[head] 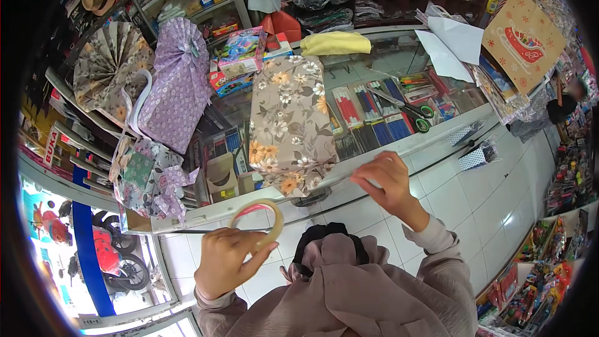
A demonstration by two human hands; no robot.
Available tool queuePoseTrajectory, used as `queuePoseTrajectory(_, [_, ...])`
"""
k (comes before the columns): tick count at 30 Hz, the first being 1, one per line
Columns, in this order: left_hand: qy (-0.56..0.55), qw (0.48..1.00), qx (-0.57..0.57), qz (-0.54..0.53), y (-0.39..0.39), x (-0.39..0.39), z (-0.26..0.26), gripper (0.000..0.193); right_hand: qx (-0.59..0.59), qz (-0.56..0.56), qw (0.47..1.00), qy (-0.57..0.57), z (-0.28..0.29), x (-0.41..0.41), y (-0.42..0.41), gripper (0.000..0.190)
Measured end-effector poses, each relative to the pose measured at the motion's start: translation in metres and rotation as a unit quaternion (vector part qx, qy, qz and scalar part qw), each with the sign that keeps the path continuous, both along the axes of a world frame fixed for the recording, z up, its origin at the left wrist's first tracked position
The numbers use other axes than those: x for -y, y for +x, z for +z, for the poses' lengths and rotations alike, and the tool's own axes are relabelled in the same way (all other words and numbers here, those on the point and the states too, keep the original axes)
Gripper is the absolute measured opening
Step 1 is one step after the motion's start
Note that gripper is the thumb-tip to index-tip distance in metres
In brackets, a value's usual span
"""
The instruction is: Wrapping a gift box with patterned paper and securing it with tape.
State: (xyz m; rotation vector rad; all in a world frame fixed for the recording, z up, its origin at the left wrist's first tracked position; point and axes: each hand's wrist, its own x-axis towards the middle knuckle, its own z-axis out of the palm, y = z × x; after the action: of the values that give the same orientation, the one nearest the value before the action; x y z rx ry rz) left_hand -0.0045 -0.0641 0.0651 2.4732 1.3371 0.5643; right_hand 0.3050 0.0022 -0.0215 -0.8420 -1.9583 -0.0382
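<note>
My left hand [231, 260] holds a roll of clear adhesive tape [278, 220] by its lower edge, in front of the glass counter [215, 210]. Raised near the counter's front edge is my right hand [386, 185], its fingers bent and close together; whether a thin piece of tape is between them cannot be told. Between and beyond the hands, a box-shaped parcel in brown floral wrapping paper [290, 126] lies on the glass, its near end reaching the edge. Scissors with black and green handles [414, 112] rest on the glass to the parcel's right.
Purple flowered wrapped parcel [175, 89], a fan-pleated floral one [114, 65] and boxed toys [241, 51] stand at left. A yellow cloth [336, 43] lies behind. White paper sheets [449, 47] and a brown paper bag [524, 42] are at right. A person [564, 103] is far right.
</note>
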Motion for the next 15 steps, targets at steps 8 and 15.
queuePoseTrajectory(8, [0.105,0.994,0.008,0.007,0.032,0.002,0.007,0.019,-0.08,-0.047,0.99,-0.105,-0.001,-0.014,-0.01,0.015])
queuePoseTrajectory(15, [0.122,0.991,-0.023,-0.04,0.04,0.005,0.002,0.028,-0.102,-0.016,0.985,-0.139,-0.007,-0.02,-0.013,0.013])
